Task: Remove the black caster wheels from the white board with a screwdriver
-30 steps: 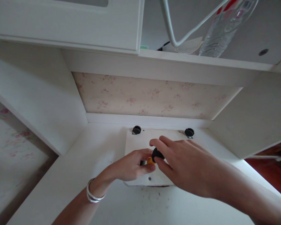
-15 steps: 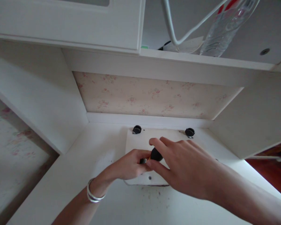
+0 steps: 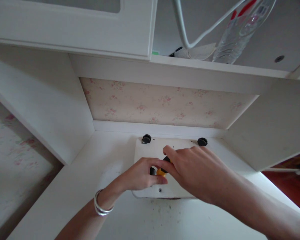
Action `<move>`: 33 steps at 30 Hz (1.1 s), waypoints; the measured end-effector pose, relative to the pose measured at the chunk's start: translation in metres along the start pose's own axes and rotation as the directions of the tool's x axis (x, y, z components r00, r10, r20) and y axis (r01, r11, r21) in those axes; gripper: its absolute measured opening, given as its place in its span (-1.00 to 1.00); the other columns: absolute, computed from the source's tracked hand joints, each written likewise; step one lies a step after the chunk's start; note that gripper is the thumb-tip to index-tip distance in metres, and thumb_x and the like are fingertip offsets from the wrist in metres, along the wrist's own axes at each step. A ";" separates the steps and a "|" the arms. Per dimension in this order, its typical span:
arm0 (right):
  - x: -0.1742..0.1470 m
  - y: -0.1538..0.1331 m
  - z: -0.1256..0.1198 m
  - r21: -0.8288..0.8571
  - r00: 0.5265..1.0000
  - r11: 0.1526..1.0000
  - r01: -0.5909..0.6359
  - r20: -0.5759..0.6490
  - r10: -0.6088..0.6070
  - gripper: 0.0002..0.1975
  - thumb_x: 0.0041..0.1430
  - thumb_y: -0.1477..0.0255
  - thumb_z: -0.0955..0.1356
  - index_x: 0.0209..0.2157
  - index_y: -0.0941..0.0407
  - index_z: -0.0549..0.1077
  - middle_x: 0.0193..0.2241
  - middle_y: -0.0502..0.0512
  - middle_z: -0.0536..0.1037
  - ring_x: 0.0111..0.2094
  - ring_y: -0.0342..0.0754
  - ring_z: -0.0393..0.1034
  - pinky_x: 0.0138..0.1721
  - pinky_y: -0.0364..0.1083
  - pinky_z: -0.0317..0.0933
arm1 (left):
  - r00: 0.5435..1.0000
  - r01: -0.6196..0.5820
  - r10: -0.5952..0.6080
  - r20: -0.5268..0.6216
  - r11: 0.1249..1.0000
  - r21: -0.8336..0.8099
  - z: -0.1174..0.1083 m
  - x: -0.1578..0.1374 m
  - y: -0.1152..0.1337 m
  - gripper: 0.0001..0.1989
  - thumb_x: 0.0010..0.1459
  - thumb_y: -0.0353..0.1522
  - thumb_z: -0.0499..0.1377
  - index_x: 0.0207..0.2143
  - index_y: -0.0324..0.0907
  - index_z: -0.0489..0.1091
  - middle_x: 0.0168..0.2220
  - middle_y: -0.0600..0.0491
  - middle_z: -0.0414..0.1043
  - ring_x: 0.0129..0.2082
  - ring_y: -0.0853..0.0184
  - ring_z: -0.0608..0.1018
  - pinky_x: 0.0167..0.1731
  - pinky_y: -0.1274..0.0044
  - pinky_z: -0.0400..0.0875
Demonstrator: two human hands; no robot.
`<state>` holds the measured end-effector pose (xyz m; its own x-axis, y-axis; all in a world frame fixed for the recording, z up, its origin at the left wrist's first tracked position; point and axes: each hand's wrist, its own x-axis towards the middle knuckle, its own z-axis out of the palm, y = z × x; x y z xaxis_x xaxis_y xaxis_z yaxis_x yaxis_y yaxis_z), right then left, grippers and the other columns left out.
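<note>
The yellow-and-black handle is above the white panel, over the panel's near half; its working end is hidden, so I cannot tell whether it touches anything. If the handle tilts, its hidden end could slip sideways and scratch the panel, or catch the left hand, whose fingers lie close by. A loose grip or an uneven twist would be the likely cause. Small parts could also roll off the panel if knocked by a wrist.

The right hand, over the panel's right side, has its fingers curled closed about the handle's black part. The left hand reaches in from the panel's left side; thumb and forefinger stand partly apart, straddling the handle's yellow end and a small black piece. Whether they press on either, I cannot tell. Two black casters sit along the panel's far edge, one near each corner.
</note>
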<state>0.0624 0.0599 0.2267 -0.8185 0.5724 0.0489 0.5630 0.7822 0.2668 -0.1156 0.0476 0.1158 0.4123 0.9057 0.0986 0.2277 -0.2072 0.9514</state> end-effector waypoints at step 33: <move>-0.006 0.000 0.000 0.029 1.000 1.000 -0.002 0.005 0.002 -0.80 0.34 0.25 0.16 -0.28 0.02 0.29 -0.56 -0.02 0.42 -0.59 0.01 0.32 -0.57 -0.05 -0.28 | 0.994 -0.053 0.042 0.103 0.993 0.107 -0.004 -0.004 -0.003 -0.89 0.13 -0.34 0.18 -0.31 -0.15 0.48 -0.48 0.18 0.30 -0.49 0.45 0.25 -0.44 0.58 0.18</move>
<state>0.0671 0.0566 0.2263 -0.8170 0.5749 0.0450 0.5677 0.7880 0.2384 -0.1214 0.0464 0.1135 0.5099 0.8534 0.1083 0.2988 -0.2937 0.9080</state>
